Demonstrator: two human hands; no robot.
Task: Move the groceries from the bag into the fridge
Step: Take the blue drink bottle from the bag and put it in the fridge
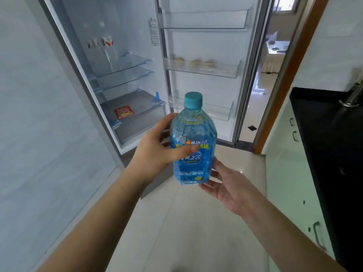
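Holding: a blue bottle (193,142) is kept upright in mid-air in front of the open fridge (110,79), gripped by both hands.
Wall: a pale tiled wall (39,118) fills the left side, touching the fridge's outer edge.
Fridge interior: glass shelves (125,69) are stacked in the middle; a blurred white item with red marks (107,43) stands on the upper shelf; a red and yellow packet (123,113) lies flat on the cover above the bottom drawer (137,126).
Left hand: left hand (155,152) grips the bottle's left side at label height; the thumb crosses the front of the label, and the fingers are curled round behind the bottle.
Bottle: teal cap (193,100) on top; blue label with yellow and white print; the body is clear blue. It is outside the fridge, level with the lowest door rack.
Right hand: right hand (229,191) supports the bottle's lower right corner; the fingers are curled under and behind its base, grasping it.
Fridge door: swung open to the right; round pale items, probably eggs (198,62), sit in the middle door rack (204,68); the lowest rack is partly hidden by the bottle.
Floor: light tiles (188,222) beneath both forearms.
Surface: a black surface (326,134) runs along the right edge over pale cabinet doors (288,173) with metal handles.
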